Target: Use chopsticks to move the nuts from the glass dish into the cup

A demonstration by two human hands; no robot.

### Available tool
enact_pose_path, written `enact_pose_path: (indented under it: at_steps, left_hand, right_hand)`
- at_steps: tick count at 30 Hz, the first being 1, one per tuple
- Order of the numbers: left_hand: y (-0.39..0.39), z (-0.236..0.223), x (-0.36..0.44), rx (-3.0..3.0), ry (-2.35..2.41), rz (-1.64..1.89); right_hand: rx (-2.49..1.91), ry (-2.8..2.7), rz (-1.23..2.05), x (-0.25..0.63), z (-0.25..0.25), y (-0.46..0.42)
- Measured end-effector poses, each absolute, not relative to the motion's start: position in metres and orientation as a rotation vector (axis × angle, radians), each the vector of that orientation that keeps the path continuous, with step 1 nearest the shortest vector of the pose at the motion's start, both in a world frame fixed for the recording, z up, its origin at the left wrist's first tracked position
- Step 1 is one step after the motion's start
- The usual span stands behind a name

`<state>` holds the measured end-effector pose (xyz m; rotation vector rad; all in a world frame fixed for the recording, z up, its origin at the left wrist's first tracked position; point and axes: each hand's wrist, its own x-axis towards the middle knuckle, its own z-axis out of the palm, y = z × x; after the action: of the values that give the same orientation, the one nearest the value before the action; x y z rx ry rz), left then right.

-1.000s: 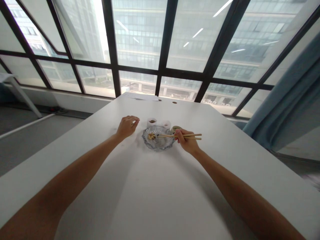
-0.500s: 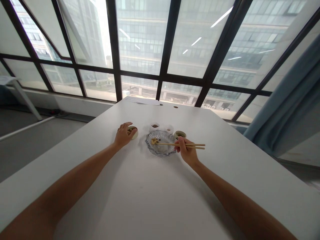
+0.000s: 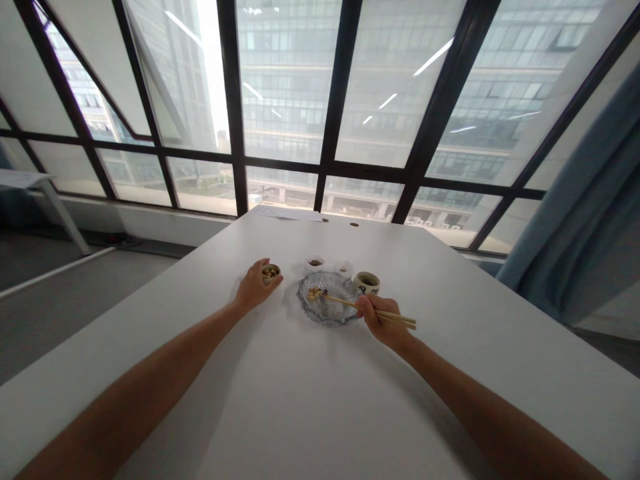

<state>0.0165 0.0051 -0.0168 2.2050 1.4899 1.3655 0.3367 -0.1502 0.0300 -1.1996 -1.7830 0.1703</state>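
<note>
A glass dish (image 3: 331, 312) with a few beans at its far left side sits in the middle of the white table (image 3: 310, 400). My right hand (image 3: 381, 319) grips a pair of wooden chopsticks (image 3: 395, 316), whose tips reach into the dish among the beans. My left hand (image 3: 255, 288) is curled round a small cup of beans (image 3: 271, 272) just left of the dish. Two small white cups (image 3: 315, 264) stand behind the dish, and a pale cup (image 3: 367, 283) stands at its right, close to my right hand.
A sheet of paper (image 3: 290, 213) lies at the table's far edge, with two small dark spots near it. Tall windows with black frames rise behind. A blue curtain (image 3: 590, 220) hangs at the right. Another table's leg (image 3: 60, 217) shows at the far left.
My left hand has closed round the small cup of beans, which now shows between its fingers. The chopsticks have tilted, their tips still in the dish. The view has shifted slightly.
</note>
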Motion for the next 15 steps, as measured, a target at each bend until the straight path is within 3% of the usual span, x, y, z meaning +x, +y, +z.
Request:
enact_pose_path:
  at_steps: [10, 15]
  left_hand:
    - [0.002, -0.013, 0.014, 2.266, 1.431, 1.405]
    - [-0.004, -0.010, 0.014, 2.349, 1.388, 1.421]
  right_hand:
    - [-1.131, -0.858, 0.702, 0.341, 0.015, -0.130]
    - [-1.096, -0.705, 0.828, 0.349, 0.004, -0.126]
